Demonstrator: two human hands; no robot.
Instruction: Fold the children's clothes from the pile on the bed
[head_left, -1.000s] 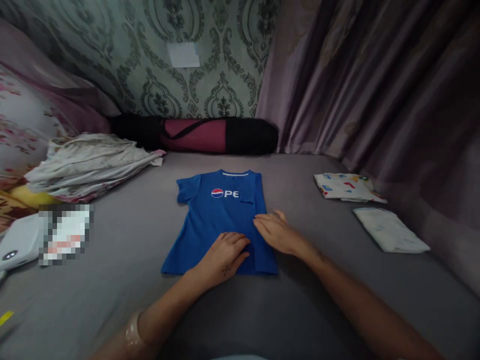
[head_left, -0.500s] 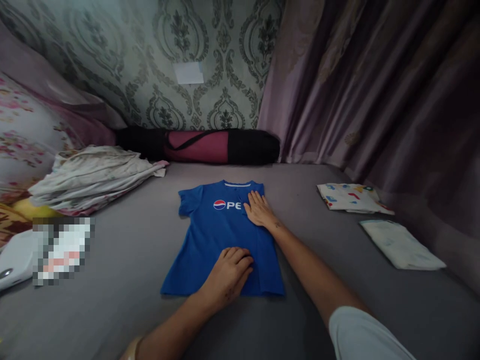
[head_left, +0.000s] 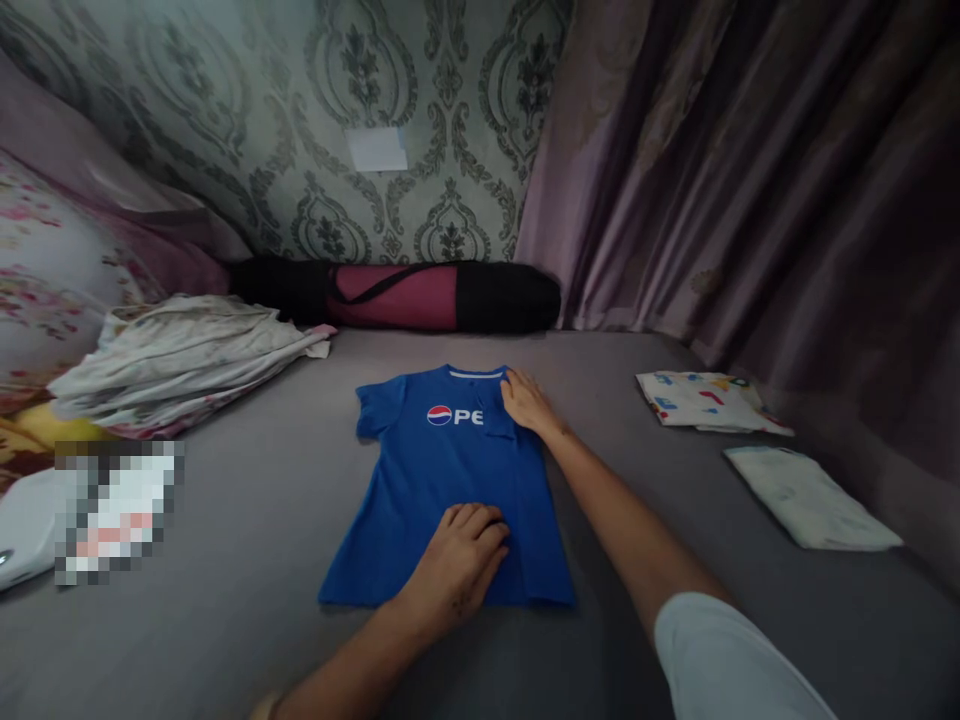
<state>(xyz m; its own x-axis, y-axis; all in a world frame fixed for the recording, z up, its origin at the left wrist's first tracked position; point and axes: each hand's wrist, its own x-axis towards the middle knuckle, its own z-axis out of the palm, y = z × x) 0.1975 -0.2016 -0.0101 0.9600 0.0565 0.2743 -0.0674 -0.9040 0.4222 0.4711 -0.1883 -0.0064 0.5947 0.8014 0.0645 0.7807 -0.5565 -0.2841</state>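
A blue T-shirt [head_left: 435, 490] with a round red, white and blue logo and the white letters "PE" lies spread on the grey sheet. Its right side is folded inward, so the rest of the lettering is covered and the folded sleeve rests on the chest. My right hand [head_left: 527, 402] lies flat with fingers stretched along the folded edge, close to the collar. Lower down, my left hand [head_left: 463, 553] rests on the shirt front near the fold, fingers loosely bent and nothing visibly gripped.
Two folded cloth items, one with a colourful print [head_left: 712, 402] and one pale [head_left: 814, 498], lie to the right. A pile of crumpled pale fabric [head_left: 187, 355] sits at the left. Along the wall stretches a black and maroon bag [head_left: 397, 295]. A white object [head_left: 37, 515] is at the left edge.
My right hand has slid away from the chest, up and right to the folded edge by the collar, uncovering the folded sleeve. My left hand stays nearly in place.
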